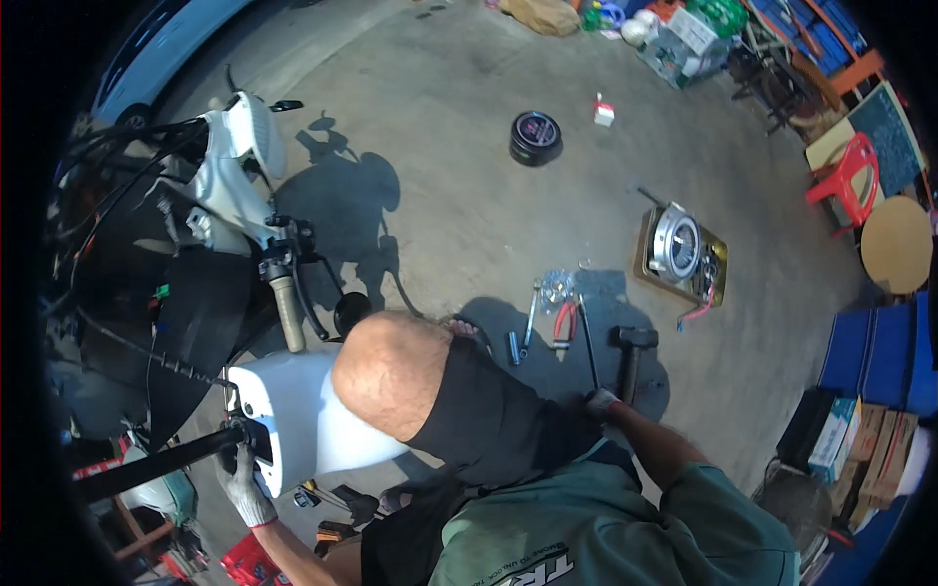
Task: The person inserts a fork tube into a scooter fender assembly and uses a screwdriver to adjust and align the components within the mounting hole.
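Concrete workshop floor (440, 195) | left hand (244, 493) gripping white scooter panel (293, 415), light, brittle, hold by edge | right hand (601, 402) closed on thin rod (587, 342), stiff

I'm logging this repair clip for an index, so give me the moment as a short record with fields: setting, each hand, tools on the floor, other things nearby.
setting: concrete floor, sunlit, beside a partly stripped scooter
left hand: gloved, on the scooter's white body panel by a black bar
right hand: gloved, at the near end of a long thin rod
tools on floor: hammer, red-handled pliers, wrench
nearby: round metal part on cardboard, black round tin, red plastic chair
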The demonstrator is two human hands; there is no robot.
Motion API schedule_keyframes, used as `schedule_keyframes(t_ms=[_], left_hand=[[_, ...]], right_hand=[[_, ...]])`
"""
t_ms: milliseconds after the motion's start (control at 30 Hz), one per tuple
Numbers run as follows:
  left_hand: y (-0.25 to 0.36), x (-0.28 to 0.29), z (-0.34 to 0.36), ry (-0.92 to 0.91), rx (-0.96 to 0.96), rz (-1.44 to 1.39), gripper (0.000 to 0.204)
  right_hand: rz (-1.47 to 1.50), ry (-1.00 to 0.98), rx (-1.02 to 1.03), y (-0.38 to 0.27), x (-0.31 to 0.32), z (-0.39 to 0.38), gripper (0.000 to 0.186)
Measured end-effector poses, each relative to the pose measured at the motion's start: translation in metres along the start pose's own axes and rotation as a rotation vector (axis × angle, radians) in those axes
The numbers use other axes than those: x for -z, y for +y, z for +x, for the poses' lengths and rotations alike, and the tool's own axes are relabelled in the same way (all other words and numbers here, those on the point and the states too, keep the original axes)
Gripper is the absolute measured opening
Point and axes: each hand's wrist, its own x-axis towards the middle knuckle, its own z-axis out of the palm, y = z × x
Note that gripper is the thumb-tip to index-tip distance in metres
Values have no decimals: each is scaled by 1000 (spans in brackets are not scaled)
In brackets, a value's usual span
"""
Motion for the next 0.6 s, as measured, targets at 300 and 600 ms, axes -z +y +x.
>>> schedule_keyframes(t_ms=[300, 600], left_hand=[[13, -23, 5, -22, 24, 60, 55], [24, -25, -6, 139, 194, 324, 40]], right_hand=[[-689, 100, 88, 38, -19, 26, 32], [1023, 401, 257, -24, 75, 15, 21]])
